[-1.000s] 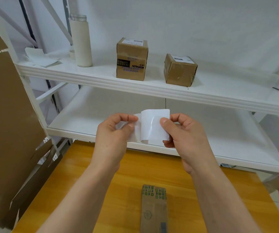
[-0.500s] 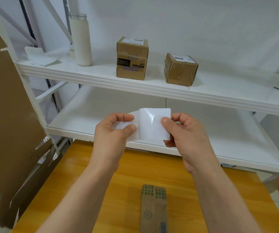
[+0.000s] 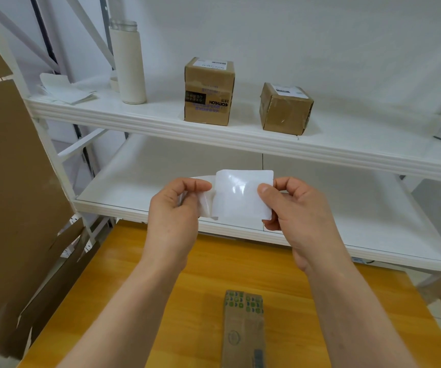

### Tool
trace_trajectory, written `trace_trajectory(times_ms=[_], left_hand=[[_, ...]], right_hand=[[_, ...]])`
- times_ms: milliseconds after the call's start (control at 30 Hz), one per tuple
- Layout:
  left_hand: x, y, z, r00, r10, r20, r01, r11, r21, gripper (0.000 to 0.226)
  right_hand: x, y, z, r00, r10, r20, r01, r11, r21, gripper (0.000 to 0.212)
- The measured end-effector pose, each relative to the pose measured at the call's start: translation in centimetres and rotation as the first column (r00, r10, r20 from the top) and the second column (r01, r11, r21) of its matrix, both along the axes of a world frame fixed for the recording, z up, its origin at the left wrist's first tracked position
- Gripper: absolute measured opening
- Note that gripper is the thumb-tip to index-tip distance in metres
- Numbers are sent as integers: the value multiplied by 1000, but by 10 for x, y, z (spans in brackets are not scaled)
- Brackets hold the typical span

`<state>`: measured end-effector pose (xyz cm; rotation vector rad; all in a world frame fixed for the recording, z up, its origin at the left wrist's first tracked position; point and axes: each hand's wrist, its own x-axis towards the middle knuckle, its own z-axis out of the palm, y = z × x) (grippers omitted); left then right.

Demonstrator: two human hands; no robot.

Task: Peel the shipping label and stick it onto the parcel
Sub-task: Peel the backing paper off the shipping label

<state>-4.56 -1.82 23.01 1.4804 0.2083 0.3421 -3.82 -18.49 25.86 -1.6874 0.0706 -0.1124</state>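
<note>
I hold a white shipping label up in front of me, over the far edge of the table. My right hand pinches its right edge between thumb and fingers. My left hand pinches the thinner, translucent backing sheet, which curls away behind the label's left side. The two layers are partly separated. A narrow brown cardboard parcel with green printing at its far end lies flat on the orange wooden table, below and between my forearms.
A white shelf unit stands behind the table, bearing two labelled cardboard boxes, a tall white bottle and loose papers. Flattened cardboard sheets lean at the left. Another box corner shows at the right edge.
My hands have drawn slightly apart, and more of the backing has come away from the label's left side. The parcel has not moved.
</note>
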Motion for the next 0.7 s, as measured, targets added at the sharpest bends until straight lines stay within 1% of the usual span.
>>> trace_trajectory(times_ms=[133, 200, 467, 633, 700], left_hand=[[-1, 1, 0, 999, -39, 26, 40, 998, -43, 17], [0, 1, -2, 999, -43, 26, 44, 998, -45, 15], [4, 2, -5, 999, 2, 32, -1, 1000, -29, 32], [7, 3, -5, 999, 12, 33, -11, 999, -47, 42], [8, 4, -6, 999, 5, 33, -3, 998, -63, 43]], right_hand=[[0, -1, 0, 1000, 8, 0, -8, 1000, -4, 6], [0, -1, 0, 1000, 11, 0, -11, 1000, -7, 5], [4, -5, 0, 1000, -7, -2, 7, 1000, -7, 4], [7, -4, -1, 1000, -2, -4, 2, 1000, -14, 4], [8, -3, -2, 1000, -4, -6, 4, 1000, -14, 4]])
